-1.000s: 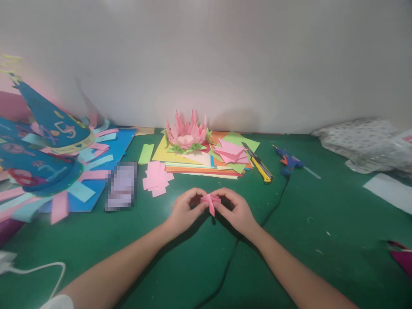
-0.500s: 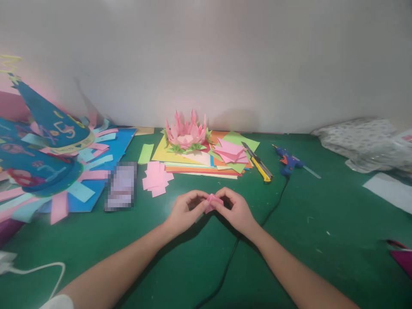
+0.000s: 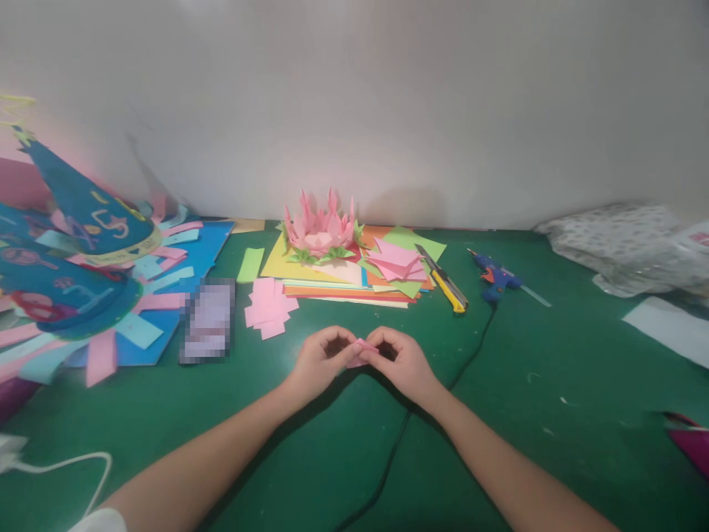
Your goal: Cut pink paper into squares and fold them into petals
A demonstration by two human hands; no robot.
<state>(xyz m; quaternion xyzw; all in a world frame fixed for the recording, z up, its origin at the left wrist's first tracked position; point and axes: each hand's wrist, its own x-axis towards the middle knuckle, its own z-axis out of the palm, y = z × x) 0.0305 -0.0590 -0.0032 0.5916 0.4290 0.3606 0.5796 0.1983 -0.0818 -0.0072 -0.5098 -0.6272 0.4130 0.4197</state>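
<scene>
A small folded piece of pink paper (image 3: 362, 353) is pinched between my two hands, low over the green table. My left hand (image 3: 323, 360) grips its left side with thumb and fingers closed. On the other side my right hand (image 3: 402, 360) pinches it the same way, fingertips close to the left ones. Much of the paper is covered by the fingers. Beyond the hands stands a pink paper lotus (image 3: 321, 230) with green leaves, on a stack of coloured paper (image 3: 343, 294). Pink paper strips (image 3: 269, 310) lie left of the stack, and folded pink pieces (image 3: 396, 260) rest on its right.
A yellow box cutter (image 3: 446, 284) and a blue glue gun (image 3: 495, 277) lie at right; the gun's black cord runs past my right wrist. A phone (image 3: 209, 321) and decorated blue paper hats (image 3: 91, 214) are at left. A plastic bag (image 3: 625, 247) sits far right.
The pink paper has been turned or pressed flatter between my fingers and shows less. Both hands stay almost in place, fingertips slightly closer together.
</scene>
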